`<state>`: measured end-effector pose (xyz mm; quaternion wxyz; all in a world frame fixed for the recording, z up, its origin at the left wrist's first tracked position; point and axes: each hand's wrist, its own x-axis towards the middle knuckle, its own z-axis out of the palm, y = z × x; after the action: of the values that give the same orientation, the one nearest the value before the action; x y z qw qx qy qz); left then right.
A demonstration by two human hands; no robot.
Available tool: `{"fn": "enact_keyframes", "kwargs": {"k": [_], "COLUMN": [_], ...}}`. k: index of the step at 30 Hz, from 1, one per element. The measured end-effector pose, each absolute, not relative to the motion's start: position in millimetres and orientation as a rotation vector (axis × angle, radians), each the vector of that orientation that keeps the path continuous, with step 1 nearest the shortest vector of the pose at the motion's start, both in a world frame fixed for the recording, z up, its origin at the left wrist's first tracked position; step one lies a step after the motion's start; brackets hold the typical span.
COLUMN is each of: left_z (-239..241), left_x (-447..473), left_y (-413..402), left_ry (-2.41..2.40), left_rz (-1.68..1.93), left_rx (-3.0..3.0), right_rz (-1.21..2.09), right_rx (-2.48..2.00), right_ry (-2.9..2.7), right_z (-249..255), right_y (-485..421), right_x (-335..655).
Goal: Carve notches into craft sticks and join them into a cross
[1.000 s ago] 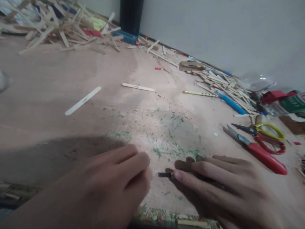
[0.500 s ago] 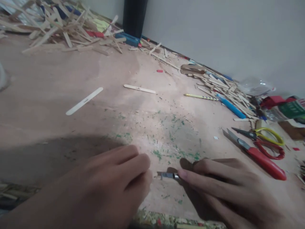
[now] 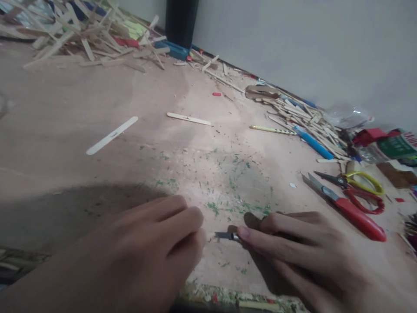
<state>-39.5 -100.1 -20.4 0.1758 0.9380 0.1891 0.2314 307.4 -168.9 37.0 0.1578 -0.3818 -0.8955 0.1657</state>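
- The right hand [image 3: 293, 256] presses a small dark blade [image 3: 224, 236] low against the worktop [image 3: 81, 182]. Its forefinger is stretched along the blade's back, and the other fingers are closed over the handle, which is hidden beneath them.
- The blade's long axis runs left to right along the near edge. Only its metal tip shows, poking out past the forefinger and aimed at the left hand [image 3: 146, 248].
- The left hand rests on the worktop just beside that tip, with a narrow gap between them. Its fingers are curled under in a loose fist, and whether they grip anything cannot be told.
- Green flecks [image 3: 228, 204] dust the worktop just beyond both hands.
- A red cutter [image 3: 352, 211] and scissors [image 3: 361, 187] lie side by side to the right, near the right hand but apart from it.
- Two craft sticks [image 3: 111, 135] lie well apart farther back, short of the stick heap [image 3: 81, 34] at the wall.
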Motion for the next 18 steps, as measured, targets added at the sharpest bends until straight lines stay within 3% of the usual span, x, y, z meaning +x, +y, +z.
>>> {"fn": "enact_keyframes", "kwargs": {"k": [18], "left_z": [-22.3], "left_x": [-31.3], "left_y": [-98.0], "left_ry": [0.535], "left_rz": [0.647], "left_rx": [2.655], "right_rz": [0.363], "right_rx": [-1.122], "right_ry": [-2.636], "right_z": [40.5], "right_y": [-176.2], "right_x": [304.8]}}
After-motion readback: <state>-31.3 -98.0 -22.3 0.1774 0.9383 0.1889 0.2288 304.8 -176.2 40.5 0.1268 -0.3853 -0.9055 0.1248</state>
